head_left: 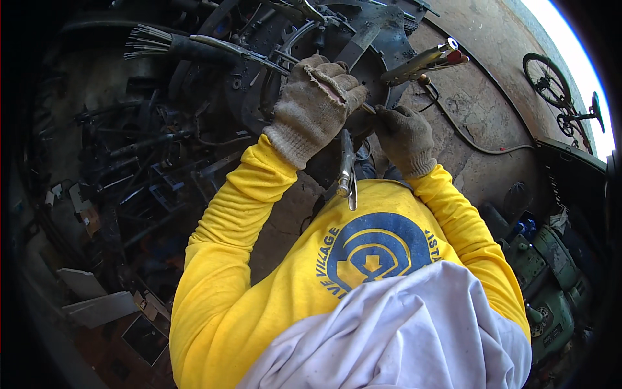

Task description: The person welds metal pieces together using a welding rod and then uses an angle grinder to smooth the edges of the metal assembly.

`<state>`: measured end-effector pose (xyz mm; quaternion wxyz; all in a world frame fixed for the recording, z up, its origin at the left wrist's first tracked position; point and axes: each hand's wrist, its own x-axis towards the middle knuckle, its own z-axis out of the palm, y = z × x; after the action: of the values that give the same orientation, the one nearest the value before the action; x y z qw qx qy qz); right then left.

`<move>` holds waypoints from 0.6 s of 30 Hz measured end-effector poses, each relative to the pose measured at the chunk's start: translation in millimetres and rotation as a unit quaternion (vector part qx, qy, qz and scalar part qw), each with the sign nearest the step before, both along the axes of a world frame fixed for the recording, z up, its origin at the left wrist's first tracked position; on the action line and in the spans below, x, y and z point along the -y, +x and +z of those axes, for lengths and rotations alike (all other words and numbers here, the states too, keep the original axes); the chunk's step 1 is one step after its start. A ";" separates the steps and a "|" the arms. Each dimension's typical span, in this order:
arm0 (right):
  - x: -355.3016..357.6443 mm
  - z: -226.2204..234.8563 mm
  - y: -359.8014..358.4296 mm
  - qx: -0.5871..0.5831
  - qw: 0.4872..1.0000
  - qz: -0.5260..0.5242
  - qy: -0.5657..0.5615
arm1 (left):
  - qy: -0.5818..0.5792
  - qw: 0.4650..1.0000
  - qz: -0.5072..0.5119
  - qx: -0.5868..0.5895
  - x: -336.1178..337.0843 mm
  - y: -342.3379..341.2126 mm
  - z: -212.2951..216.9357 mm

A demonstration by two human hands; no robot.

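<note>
Both my hands wear worn grey-brown knit gloves and work close together over a dark round metal assembly (369,71). My left hand (314,100) is closed, its glove torn open across the back of the fingers. My right hand (408,136) is pinched shut just to its right. A short stretch of a thin metal piece (368,109) shows between the two hands; its ends are hidden by the gloves. Locking pliers (347,168) hang below the left fingers. Other locking pliers (421,63) are clamped at the assembly's right edge, and another pair (236,49) lies at upper left.
A bundle of thin rods (148,42) sticks out at upper left. Dark metal scrap (155,175) covers the left side. A hose (466,139) curves over the concrete floor (479,104). Green machinery (547,292) stands at lower right, a bicycle (551,84) at far right.
</note>
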<state>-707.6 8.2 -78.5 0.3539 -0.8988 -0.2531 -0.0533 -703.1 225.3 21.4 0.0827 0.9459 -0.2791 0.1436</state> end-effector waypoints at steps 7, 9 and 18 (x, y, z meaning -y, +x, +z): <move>-0.3 1.0 -0.1 -0.003 1.000 -0.003 -0.005 | -0.002 1.000 -0.001 0.012 -0.4 -0.3 -0.3; -0.4 3.1 0.7 -0.002 1.000 0.006 -0.011 | -0.009 1.000 0.000 0.002 -0.3 0.1 -0.3; -0.1 -3.4 -0.1 0.016 1.000 -0.008 -0.016 | -0.009 1.000 -0.019 0.001 -2.0 3.1 1.2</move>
<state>-707.8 8.2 -81.9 0.3350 -0.9053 -0.2526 -0.0669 -700.0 227.3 22.5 0.0933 0.9394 -0.2960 0.1456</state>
